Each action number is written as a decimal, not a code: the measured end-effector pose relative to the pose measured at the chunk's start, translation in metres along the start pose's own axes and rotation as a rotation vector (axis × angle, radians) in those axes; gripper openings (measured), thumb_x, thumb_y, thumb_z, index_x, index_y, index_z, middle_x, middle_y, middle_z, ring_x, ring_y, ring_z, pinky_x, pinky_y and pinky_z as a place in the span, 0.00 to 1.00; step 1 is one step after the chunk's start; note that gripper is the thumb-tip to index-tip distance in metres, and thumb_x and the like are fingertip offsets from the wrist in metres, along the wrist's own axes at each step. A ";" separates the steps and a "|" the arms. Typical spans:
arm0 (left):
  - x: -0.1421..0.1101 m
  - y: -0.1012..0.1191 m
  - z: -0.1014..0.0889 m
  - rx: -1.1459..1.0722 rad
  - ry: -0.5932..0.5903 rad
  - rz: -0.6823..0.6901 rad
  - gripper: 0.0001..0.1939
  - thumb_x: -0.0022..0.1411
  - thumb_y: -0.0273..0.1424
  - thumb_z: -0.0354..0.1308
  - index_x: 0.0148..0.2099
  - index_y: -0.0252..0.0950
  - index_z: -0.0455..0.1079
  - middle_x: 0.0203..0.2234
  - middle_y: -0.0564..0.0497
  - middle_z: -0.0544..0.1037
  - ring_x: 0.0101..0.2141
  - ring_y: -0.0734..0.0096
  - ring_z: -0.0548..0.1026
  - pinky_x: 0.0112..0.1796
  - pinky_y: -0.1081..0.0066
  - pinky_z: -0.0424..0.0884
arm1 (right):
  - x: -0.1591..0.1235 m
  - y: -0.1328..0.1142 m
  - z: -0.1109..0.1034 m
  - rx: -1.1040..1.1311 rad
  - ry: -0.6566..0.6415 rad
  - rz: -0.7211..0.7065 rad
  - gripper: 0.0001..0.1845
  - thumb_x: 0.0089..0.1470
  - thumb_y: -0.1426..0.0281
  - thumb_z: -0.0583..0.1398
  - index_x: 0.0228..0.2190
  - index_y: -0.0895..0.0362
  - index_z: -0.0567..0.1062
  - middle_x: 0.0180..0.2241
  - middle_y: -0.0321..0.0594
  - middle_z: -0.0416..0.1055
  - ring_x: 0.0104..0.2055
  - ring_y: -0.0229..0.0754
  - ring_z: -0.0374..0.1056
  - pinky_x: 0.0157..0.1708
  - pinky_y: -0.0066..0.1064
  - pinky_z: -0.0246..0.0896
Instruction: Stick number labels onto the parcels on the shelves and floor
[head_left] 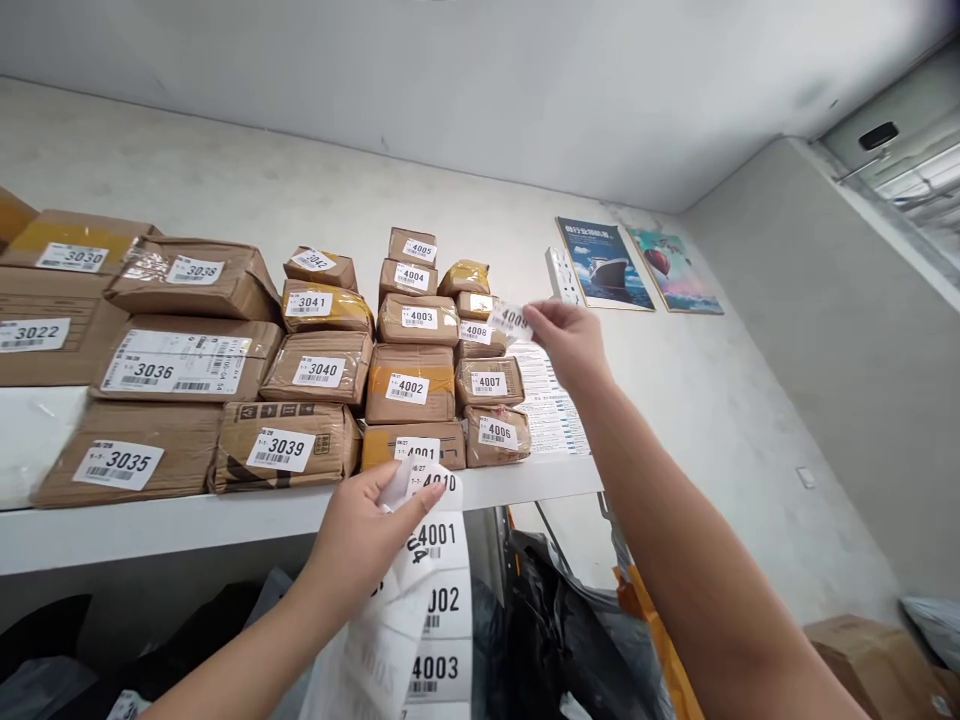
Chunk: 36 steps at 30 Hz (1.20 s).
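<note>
My left hand (375,525) is closed on a long strip of printed labels (442,640), which hangs down below the shelf edge and shows numbers such as 4010, 4001 and 4003. Between the thumb and fingers of my right hand (566,335) is a single white label (511,320) reading 4009. That label is held up in front of the right-hand stack, close to the small parcel marked 4008 (478,333). Just above 4008 sits a small parcel with a white label (474,304), its number unreadable. A yellow-taped parcel (465,277) tops this stack.
Brown parcels numbered in the 3000s (281,447) stand stacked along the white shelf (187,528). Beside them rises a column marked 4001 to 4005 (409,385). Black bags (555,610) lie underneath. Posters (604,265) and a power strip (559,275) are on the wall.
</note>
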<state>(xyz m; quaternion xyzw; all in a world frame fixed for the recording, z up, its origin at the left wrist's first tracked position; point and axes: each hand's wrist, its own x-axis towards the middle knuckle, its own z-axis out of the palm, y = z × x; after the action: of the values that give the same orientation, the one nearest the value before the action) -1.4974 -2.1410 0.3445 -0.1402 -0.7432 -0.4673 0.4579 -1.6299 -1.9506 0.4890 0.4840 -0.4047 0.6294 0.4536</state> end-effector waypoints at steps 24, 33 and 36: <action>0.012 0.005 -0.012 -0.058 -0.006 -0.010 0.20 0.47 0.48 0.64 0.35 0.37 0.75 0.27 0.50 0.80 0.28 0.67 0.75 0.28 0.71 0.72 | 0.075 0.083 0.032 -0.480 0.111 -0.141 0.20 0.50 0.74 0.53 0.47 0.55 0.63 0.42 0.46 0.69 0.40 0.47 0.68 0.43 0.46 0.64; 0.027 0.008 -0.008 -0.071 0.064 0.050 0.18 0.47 0.46 0.65 0.30 0.35 0.73 0.22 0.53 0.75 0.24 0.74 0.70 0.26 0.74 0.68 | 0.074 0.079 0.025 -0.473 -0.052 -0.176 0.21 0.43 0.72 0.62 0.42 0.56 0.66 0.46 0.47 0.72 0.41 0.48 0.71 0.41 0.46 0.68; 0.026 0.010 -0.009 -0.081 0.077 0.046 0.18 0.46 0.46 0.65 0.30 0.35 0.73 0.24 0.52 0.77 0.26 0.73 0.71 0.27 0.74 0.68 | 0.078 0.075 0.023 -0.460 -0.065 -0.166 0.22 0.41 0.74 0.63 0.41 0.55 0.67 0.41 0.43 0.73 0.39 0.46 0.71 0.40 0.45 0.69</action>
<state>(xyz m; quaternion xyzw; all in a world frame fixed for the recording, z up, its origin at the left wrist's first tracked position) -1.5005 -2.1486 0.3730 -0.1574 -0.7022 -0.4914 0.4906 -1.7064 -1.9778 0.5647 0.4194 -0.5106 0.4653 0.5889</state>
